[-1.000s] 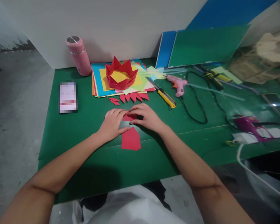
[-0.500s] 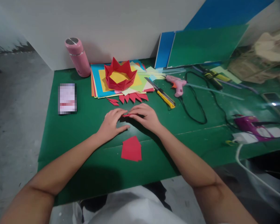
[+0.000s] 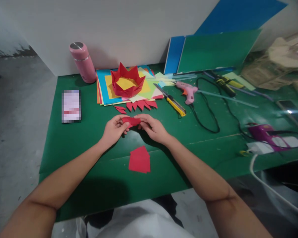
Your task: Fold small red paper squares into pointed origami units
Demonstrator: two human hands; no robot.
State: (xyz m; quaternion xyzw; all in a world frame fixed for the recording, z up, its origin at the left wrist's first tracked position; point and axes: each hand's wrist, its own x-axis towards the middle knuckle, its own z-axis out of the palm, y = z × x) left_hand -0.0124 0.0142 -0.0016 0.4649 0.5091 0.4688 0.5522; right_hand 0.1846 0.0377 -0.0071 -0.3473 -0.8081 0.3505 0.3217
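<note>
Between my two hands a small red piece of paper [image 3: 132,121] is held just above the green table. My left hand [image 3: 115,129] pinches its left end, thumb on the near face. My right hand [image 3: 152,127] grips the right end, fingers curled behind it. Closer to me lies a small stack of red paper squares [image 3: 139,159]. Beyond my hands several folded red paper pieces [image 3: 142,105] lie in a row. Past them a red folded-paper ring with pointed tips [image 3: 127,89] rests on a pile of coloured paper sheets [image 3: 103,87].
A pink flask [image 3: 83,64] and a blurred-out box [image 3: 71,106] stand on the left. To the right lie a yellow utility knife [image 3: 175,105], a pink glue gun [image 3: 187,92] with its black cord, glue sticks [image 3: 228,98] and a purple power strip [image 3: 263,134]. Boards [image 3: 218,51] lean behind.
The red paper has been lifted and turned so that its broad face shows. My left hand's thumb has closed onto it, and both hands now grip its ends.
</note>
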